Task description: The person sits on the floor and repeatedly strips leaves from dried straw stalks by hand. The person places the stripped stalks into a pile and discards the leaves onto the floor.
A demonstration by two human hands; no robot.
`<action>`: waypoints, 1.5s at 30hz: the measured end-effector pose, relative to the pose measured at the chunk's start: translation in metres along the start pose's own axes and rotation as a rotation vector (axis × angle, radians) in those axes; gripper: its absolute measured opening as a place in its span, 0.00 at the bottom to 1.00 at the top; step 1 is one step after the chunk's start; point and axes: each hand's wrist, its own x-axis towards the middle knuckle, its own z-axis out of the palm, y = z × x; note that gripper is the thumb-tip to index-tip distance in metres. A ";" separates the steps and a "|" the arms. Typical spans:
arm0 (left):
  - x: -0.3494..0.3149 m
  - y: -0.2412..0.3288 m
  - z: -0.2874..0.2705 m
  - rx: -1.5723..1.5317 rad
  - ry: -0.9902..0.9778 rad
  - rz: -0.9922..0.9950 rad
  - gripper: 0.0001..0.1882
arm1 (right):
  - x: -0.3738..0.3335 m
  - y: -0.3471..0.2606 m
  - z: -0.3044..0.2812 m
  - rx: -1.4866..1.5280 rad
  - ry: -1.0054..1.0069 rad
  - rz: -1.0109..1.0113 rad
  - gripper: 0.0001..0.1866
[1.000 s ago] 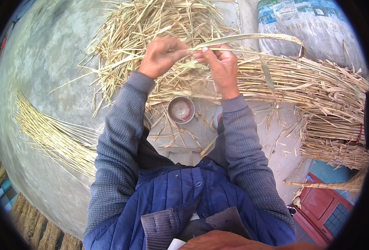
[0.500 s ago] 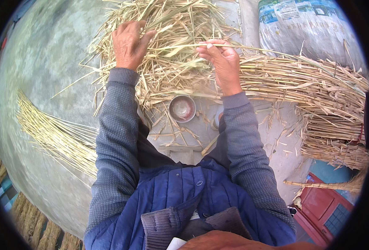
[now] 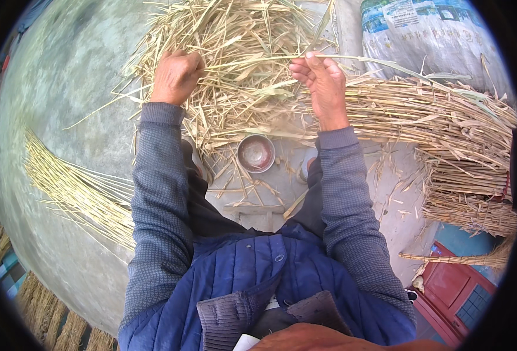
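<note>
A long pale dry stalk [image 3: 252, 61] stretches between my two hands over a heap of dry leaves and husks [image 3: 235, 117]. My left hand [image 3: 175, 77] is closed in a fist round its left end. With thumb and fingertips, my right hand [image 3: 325, 88] pinches the same stalk farther along. Beyond that pinch its leafy part runs on to the right, above a thick bundle of unstripped stalks [image 3: 410, 117]. A leaf blade [image 3: 321, 28] stands up beside my right fingertips. What lies inside my left fist is hidden.
A small metal bowl [image 3: 256, 153] sits on the concrete floor between my feet. Bare stalks [image 3: 77, 190] lie fanned out at left. A stuffed white and blue sack [image 3: 439, 47] stands at far right. A red panel [image 3: 445, 281] is at lower right, near a straw broom [image 3: 486, 257].
My left hand has closed from a spread grip into a fist and moved slightly nearer. My right hand has shifted a little to the right along the stalk; a leaf blade now sticks up there.
</note>
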 end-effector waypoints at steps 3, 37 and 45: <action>0.005 0.014 0.004 -0.218 -0.096 -0.062 0.09 | -0.002 0.004 0.007 0.013 0.037 -0.009 0.16; 0.018 0.021 0.016 -0.603 -0.164 -0.260 0.09 | -0.007 0.011 0.009 -0.043 -0.032 -0.054 0.13; 0.012 0.024 0.011 -0.717 -0.203 -0.309 0.13 | -0.011 0.008 0.009 -0.005 0.011 -0.044 0.10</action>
